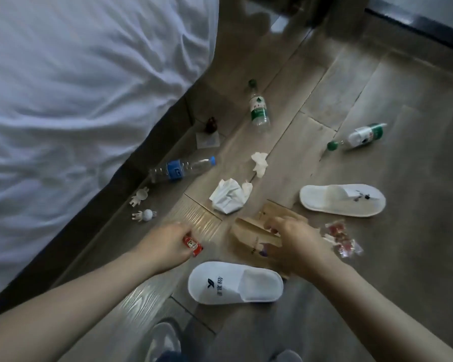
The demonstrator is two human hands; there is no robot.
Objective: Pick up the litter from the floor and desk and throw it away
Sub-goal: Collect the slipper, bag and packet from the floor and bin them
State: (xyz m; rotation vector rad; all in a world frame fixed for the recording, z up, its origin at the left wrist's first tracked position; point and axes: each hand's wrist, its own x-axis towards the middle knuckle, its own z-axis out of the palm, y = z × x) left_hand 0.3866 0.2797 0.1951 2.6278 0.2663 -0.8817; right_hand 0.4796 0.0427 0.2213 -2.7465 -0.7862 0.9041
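While crouched over the wooden floor (pixel 377 87) beside the white bed (pixel 76 100), sees two white figurines (pixel 139 197) at the bed's base and a blue-labelled bottle (pixel 181 168) lying just beyond them. Clenches left hand (pixel 165 244) fingers round a small red packet (pixel 192 245). Finds crumpled tissues (pixel 228 195) and a green-labelled bottle (pixel 258 108) farther off, a white slipper (pixel 233 283) close by. Grasps with right hand (pixel 296 241) fingers the edge of a brown paper bag (pixel 251 236) lying on the floor. Notes red wrappers (pixel 343 239) just beside that hand, a second slipper (pixel 343 199) and another green bottle (pixel 361 135) beyond.
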